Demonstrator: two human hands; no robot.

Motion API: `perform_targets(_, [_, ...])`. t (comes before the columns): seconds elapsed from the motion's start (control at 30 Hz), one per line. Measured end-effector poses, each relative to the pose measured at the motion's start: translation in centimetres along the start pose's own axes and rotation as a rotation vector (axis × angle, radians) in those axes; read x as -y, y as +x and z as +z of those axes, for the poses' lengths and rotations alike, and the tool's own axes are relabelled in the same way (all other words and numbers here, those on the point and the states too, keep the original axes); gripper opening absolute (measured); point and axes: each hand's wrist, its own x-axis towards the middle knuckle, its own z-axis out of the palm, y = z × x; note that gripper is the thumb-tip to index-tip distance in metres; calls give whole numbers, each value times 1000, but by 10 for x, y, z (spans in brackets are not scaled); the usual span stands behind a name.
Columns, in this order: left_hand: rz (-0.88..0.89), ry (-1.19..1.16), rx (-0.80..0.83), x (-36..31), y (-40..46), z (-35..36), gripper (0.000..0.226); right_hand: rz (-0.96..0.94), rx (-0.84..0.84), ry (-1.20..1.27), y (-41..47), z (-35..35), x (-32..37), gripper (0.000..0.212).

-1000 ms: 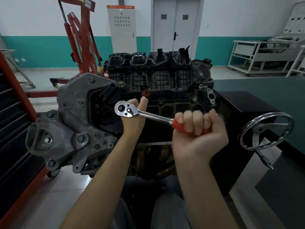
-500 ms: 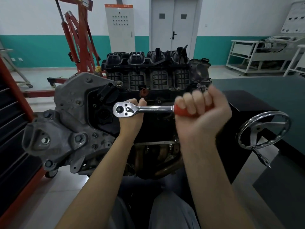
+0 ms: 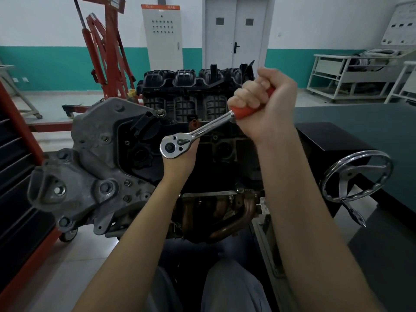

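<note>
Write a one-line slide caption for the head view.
Right hand grips a red-handled ratchet; left hand holds its head at the engine.

The ratchet [image 3: 180, 144] is polished chrome steel, smooth and mirror-bright along head and shank; its handle [image 3: 245, 112] wears a matt orange-red sleeve, plastic or rubber. The intake manifold [image 3: 186, 79] is black moulded plastic, ribbed and dull. The end bracket [image 3: 90, 167] is bare grey cast metal with a rough, grainy skin. The exhaust pipes [image 3: 240, 216] are tarnished brownish metal with a faint sheen. The handwheel [image 3: 351, 176] is glossy chrome. The counter [image 3: 360, 118] has a matt dark-green top. The floor [image 3: 40, 266] tiles shine softly. The trousers [image 3: 234, 289] are grey cloth.
</note>
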Motion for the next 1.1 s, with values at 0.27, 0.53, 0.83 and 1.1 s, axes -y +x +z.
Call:
perform_targets(0.27, [44, 19, 46, -5, -4, -4, 43, -293, -106, 241, -74, -40, -40, 39])
perform_targets(0.53, [37, 50, 57, -3, 0, -5, 45, -292, -50, 201, -65, -41, -32, 36])
perform_targets(0.83, [64, 59, 65, 3, 2, -2, 41, -96, -9, 70, -16, -13, -6, 39])
perform_targets(1.1, [39, -48, 0, -6, -7, -3, 47, -373, -70, 253, -98, -47, -61, 40])
